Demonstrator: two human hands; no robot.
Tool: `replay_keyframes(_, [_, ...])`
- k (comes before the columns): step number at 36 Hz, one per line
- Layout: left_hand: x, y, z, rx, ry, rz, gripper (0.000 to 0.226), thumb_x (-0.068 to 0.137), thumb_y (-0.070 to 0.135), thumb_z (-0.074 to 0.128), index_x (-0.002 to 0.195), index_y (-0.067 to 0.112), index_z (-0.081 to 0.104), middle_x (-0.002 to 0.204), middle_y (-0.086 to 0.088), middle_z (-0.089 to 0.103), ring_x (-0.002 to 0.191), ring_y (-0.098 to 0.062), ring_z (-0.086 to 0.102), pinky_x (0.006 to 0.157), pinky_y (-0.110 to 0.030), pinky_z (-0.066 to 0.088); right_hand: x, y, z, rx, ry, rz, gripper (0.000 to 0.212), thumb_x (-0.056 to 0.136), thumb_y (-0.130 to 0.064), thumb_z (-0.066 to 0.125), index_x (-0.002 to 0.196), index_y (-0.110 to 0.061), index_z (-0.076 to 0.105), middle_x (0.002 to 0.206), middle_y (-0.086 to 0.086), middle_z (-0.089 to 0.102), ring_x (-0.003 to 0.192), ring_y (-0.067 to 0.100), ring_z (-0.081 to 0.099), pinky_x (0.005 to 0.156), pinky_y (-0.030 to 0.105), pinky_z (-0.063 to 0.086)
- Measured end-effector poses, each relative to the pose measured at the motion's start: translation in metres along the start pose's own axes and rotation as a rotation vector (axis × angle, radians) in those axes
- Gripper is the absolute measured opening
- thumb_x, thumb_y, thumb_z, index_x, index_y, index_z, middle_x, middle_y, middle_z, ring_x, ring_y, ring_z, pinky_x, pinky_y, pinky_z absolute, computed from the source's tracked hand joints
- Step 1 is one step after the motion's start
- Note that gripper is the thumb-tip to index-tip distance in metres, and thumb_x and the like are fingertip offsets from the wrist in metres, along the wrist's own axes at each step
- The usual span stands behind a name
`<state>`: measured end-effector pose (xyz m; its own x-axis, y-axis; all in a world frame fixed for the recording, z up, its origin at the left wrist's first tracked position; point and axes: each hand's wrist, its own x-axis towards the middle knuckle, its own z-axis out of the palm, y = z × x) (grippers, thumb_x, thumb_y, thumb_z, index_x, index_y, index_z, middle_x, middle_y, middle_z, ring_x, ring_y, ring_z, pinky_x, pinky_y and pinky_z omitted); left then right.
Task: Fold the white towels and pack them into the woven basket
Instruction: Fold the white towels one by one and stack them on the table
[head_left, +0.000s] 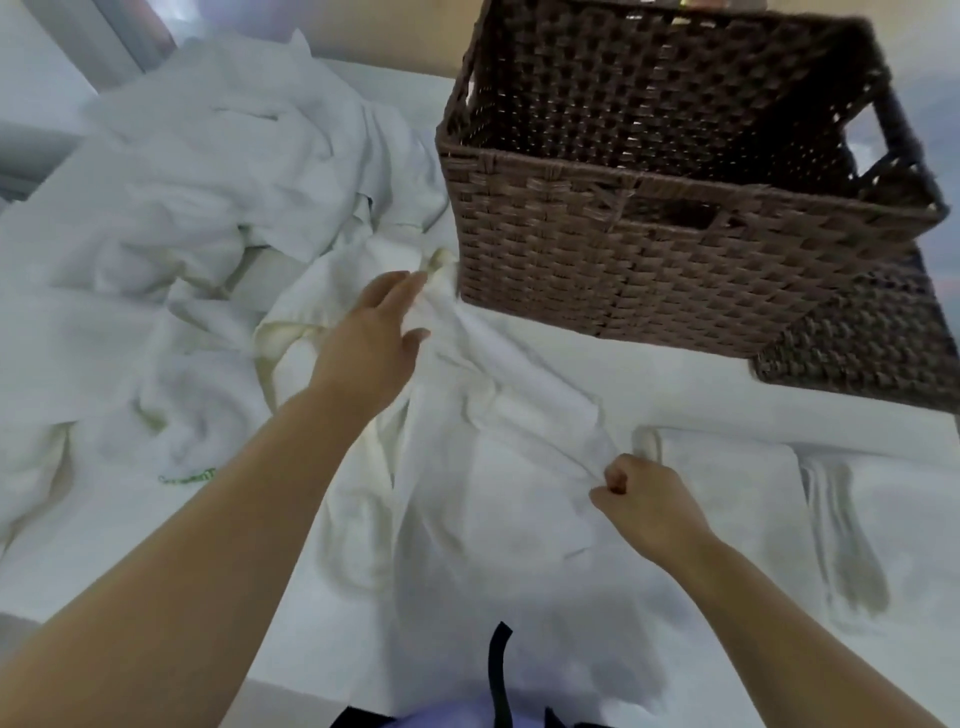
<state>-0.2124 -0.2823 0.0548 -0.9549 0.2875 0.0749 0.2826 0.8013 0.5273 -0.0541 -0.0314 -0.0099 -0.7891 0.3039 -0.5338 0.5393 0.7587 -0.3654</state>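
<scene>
The woven basket (649, 249) is seen in dark brown (a checker weave pattern). The towels (208, 171) are white, some tinted cream.

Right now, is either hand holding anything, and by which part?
Both hold one white towel: the left hand pinches its far end beside the basket, the right hand its near edge.

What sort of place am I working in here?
Probably a laundry or housekeeping folding station; little of the room shows. A heap of crumpled white towels on a white table, a brown woven basket, folded towels at right.
</scene>
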Motion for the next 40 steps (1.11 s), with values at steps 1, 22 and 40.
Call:
replay_keyframes(1, [0.0,0.002,0.004,0.017,-0.07,-0.01,0.057,0.091,0.022,0.058,0.143,0.026,0.036,0.149,0.002,0.032,0.108,-0.021,0.057,0.094,-0.037,0.047,-0.001,0.002,0.0,0.002,0.003,0.012,0.018,0.084,-0.032,0.059,0.072,-0.02,0.051,0.068,-0.002,0.06,0.06,0.015,0.058,0.052,0.027,0.043])
replay_keyframes(22, [-0.122,-0.046,0.091,0.342,-0.526,-0.35,0.045,0.092,0.038,0.049,0.126,0.011,0.04,0.12,-0.008,0.046,0.107,-0.026,0.052,0.081,-0.035,0.046,0.015,0.004,0.024,0.271,0.015,0.068,0.039,0.071,-0.033,0.078,0.075,-0.021,0.041,0.068,-0.008,0.049,0.056,0.008,0.049,0.047,0.023,0.031])
replay_keyframes(40, [-0.123,-0.09,0.043,-0.045,-0.32,-0.452,0.03,0.095,0.027,0.052,0.068,0.017,0.047,0.063,-0.002,0.053,0.059,-0.018,0.052,0.052,-0.026,0.036,-0.026,-0.019,0.038,0.458,0.148,0.162,0.033,0.089,-0.033,0.058,0.075,-0.004,0.053,0.065,0.009,0.056,0.059,0.022,0.053,0.059,0.031,0.045])
